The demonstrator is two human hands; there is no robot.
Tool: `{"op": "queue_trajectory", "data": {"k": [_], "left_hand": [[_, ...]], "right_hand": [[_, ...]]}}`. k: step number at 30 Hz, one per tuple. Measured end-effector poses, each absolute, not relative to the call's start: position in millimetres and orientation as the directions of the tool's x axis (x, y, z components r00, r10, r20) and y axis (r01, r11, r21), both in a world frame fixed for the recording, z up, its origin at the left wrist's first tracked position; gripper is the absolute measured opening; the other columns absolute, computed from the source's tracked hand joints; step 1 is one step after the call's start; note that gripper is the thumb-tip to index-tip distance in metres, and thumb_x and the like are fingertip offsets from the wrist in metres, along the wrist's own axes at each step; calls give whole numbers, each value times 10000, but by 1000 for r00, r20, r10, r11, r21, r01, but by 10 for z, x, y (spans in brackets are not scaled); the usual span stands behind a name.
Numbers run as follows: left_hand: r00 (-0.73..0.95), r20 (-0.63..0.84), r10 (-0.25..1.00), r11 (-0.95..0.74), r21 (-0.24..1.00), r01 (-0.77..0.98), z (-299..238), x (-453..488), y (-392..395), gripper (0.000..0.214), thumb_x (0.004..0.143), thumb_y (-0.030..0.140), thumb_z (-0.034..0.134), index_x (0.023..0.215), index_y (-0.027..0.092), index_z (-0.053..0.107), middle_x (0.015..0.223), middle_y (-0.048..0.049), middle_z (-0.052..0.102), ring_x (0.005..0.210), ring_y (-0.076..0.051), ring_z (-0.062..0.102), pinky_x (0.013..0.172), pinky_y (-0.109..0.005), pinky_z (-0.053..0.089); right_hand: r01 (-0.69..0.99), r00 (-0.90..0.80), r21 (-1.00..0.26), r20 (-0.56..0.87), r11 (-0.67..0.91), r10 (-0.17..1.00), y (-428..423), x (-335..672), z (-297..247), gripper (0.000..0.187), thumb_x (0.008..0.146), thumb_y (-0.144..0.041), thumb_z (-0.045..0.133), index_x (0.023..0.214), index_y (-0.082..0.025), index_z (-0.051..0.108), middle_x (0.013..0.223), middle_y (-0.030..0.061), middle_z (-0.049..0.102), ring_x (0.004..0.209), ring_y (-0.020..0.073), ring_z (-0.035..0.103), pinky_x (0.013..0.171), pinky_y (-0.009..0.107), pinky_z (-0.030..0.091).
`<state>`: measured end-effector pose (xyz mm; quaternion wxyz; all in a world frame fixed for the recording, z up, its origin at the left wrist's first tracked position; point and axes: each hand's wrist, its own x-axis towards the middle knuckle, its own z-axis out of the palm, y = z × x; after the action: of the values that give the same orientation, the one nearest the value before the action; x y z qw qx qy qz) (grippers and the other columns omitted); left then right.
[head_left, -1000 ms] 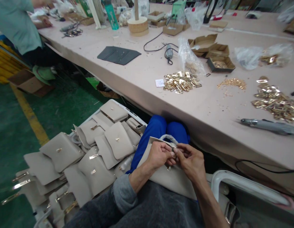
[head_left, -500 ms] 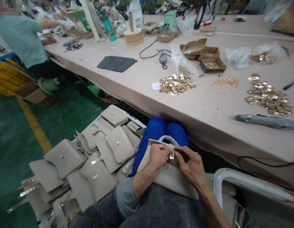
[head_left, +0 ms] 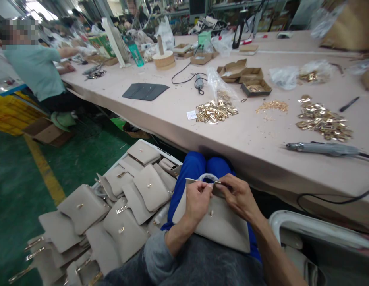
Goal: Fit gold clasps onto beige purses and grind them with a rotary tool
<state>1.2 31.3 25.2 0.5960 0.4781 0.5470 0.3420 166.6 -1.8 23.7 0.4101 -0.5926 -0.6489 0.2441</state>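
Note:
A beige handbag [head_left: 223,226] lies across my lap, its small metal turn lock [head_left: 211,213] showing on the front. Its clear-wrapped handle [head_left: 208,177] stands up behind my fingers. At the bag's top edge, my left hand [head_left: 198,200] is closed in a pinch beside the flap's tab. From the other side, my right hand [head_left: 238,194] pinches the tab's end, where a metal plate [head_left: 216,182] shows nearly edge-on. My fingers cover much of the tab. Whether the left fingertips also hold a small part is hidden.
Several beige bags [head_left: 121,222] fill a tray on my left. A white bin [head_left: 321,226] stands at my right. On the table [head_left: 178,119] lie gold plates [head_left: 217,112], more plates [head_left: 324,121], small screws [head_left: 272,106] and an electric screwdriver [head_left: 321,148]. A co-worker [head_left: 38,71] sits far left.
The flap's tab and its plate have tipped up, from facing me to nearly edge-on. My right hand has shifted slightly up with it. The view has tilted upward.

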Motion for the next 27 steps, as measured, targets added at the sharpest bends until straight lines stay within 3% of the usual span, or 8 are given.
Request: {"op": "queue_trajectory", "data": {"k": [3, 6, 11, 16, 22, 27], "left_hand": [[187, -63, 980, 31, 986, 167, 288, -15, 261, 261, 865, 253, 687, 1107, 159, 709, 993, -82, 737, 587, -109, 643, 539, -201, 502], [358, -60, 932, 28, 995, 93, 275, 7, 311, 387, 882, 193, 646, 1268, 184, 679, 1188, -111, 719, 632, -133, 713, 565, -221, 557], [415, -119, 902, 132, 991, -4, 162, 56, 473, 252, 895, 189, 634, 1085, 117, 783, 866, -100, 771, 660, -183, 741, 552, -212, 558], [408, -198, 892, 229, 973, -30, 55, 81, 539, 265, 858, 222, 672, 1040, 79, 801, 792, -125, 777, 625, -203, 744, 445, -198, 540], [347, -291, 891, 308, 951, 7, 67, 127, 612, 254, 789, 201, 723, 968, 43, 807, 532, -55, 681, 390, -127, 601, 400, -200, 517], [357, -305, 883, 315, 949, 31, 38, 128, 661, 242, 771, 199, 716, 937, 49, 806, 488, -31, 654, 332, -111, 540, 367, -200, 479]], "right_hand": [[487, 48, -871, 97, 61, 994, 113, 1743, 265, 139, 945, -312, 649, 888, -220, 735, 826, 17, 689, 747, 171, 603, 685, 295, 432], [405, 11, -914, -18, -21, 1000, 212, 1778, 298, 191, 935, -354, 642, 852, -209, 734, 792, 9, 695, 747, 174, 597, 699, 296, 424], [325, -30, -944, -75, -61, 997, 278, 1775, 284, 253, 921, -393, 632, 814, -179, 716, 752, 10, 674, 733, 166, 565, 692, 288, 419], [266, 3, -958, -111, -108, 994, 283, 1779, 145, 301, 901, -436, 646, 784, -163, 691, 720, 11, 637, 686, 152, 526, 635, 277, 396], [282, 38, -953, -105, -111, 994, 271, 1793, 69, 241, 856, -388, 689, 914, -157, 726, 832, 44, 703, 763, 179, 602, 710, 300, 457], [282, 95, -951, -102, -125, 990, 255, 1733, 104, 238, 831, -371, 695, 915, -149, 712, 785, 36, 682, 679, 151, 571, 641, 282, 451]]}}
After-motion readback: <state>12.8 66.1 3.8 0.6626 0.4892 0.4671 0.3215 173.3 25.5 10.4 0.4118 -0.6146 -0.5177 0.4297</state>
